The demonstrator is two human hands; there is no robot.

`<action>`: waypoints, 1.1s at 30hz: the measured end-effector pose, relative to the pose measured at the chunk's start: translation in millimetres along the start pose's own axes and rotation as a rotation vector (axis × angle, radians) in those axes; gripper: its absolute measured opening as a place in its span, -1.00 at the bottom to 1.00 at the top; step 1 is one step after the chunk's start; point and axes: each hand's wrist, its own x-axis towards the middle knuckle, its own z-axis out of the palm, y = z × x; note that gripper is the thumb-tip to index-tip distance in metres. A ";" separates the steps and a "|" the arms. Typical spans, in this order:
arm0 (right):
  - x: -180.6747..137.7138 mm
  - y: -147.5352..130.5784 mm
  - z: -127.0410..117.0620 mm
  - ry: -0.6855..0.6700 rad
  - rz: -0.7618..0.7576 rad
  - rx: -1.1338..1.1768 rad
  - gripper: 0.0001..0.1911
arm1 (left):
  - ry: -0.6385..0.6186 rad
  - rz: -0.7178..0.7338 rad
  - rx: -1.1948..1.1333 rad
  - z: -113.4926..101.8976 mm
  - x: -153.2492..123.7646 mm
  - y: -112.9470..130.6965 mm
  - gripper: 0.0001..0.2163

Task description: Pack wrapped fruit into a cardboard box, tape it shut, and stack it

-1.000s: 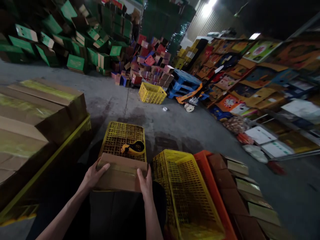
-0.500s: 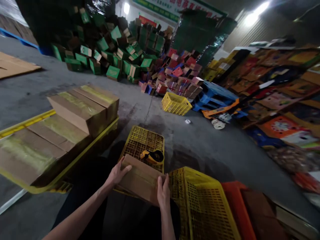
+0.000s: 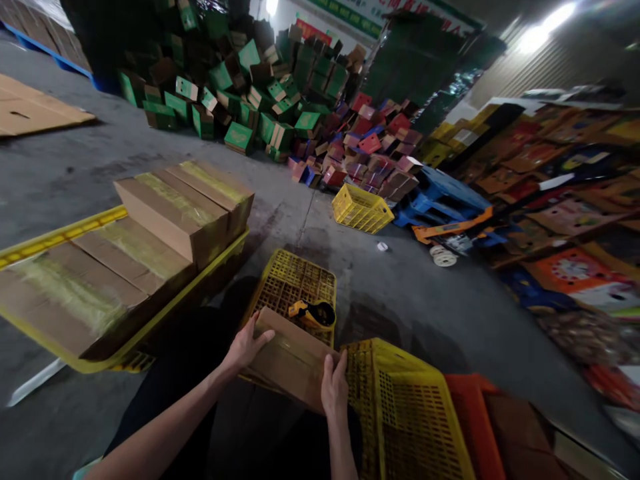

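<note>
Between my two hands is a brown cardboard box (image 3: 293, 363), long and closed, tilted a little down to the right. My left hand (image 3: 247, 347) grips its left end, thumb on top. At the right end my right hand (image 3: 334, 383) is closed on the side and corner; the fingers underneath are hidden. The box is over the near part of an overturned yellow plastic crate (image 3: 285, 273). Just beyond it a yellow and black tape dispenser (image 3: 315, 313) lies on that crate.
A yellow crate (image 3: 120, 357) of taped boxes (image 3: 175, 213) stands at left. To the right are another yellow crate (image 3: 420, 413) and a red crate (image 3: 480, 413) with cardboard. Farther off are a small yellow crate (image 3: 363, 208), blue pallets (image 3: 445, 190), a pallet jack (image 3: 453, 233) and heaped boxes (image 3: 240, 137).
The view has swung slightly, so the surroundings sit a little farther right. Both hands keep their hold on the box, which looks nearly unchanged in position over the crate.
</note>
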 end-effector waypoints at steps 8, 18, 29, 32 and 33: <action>-21.8 -48.7 3.9 0.256 -0.421 -0.547 -0.23 | -0.017 -0.013 -0.007 -3.2 -2.2 0.9 -0.30; -31.9 -88.2 39.5 0.120 -0.606 -0.647 -0.34 | -0.010 -0.055 -0.080 -2.1 3.8 -2.5 -0.23; -29.7 -88.5 40.4 0.097 -0.588 -0.603 -0.33 | -0.082 0.032 -0.118 -18.0 -30.6 -24.2 -0.23; -29.9 -88.5 40.5 0.095 -0.579 -0.590 -0.31 | -0.040 0.069 -0.058 -12.0 -30.2 -15.2 -0.26; -30.3 -88.8 40.4 0.095 -0.579 -0.589 -0.31 | -0.022 0.072 -0.046 -9.7 -28.1 -12.7 -0.28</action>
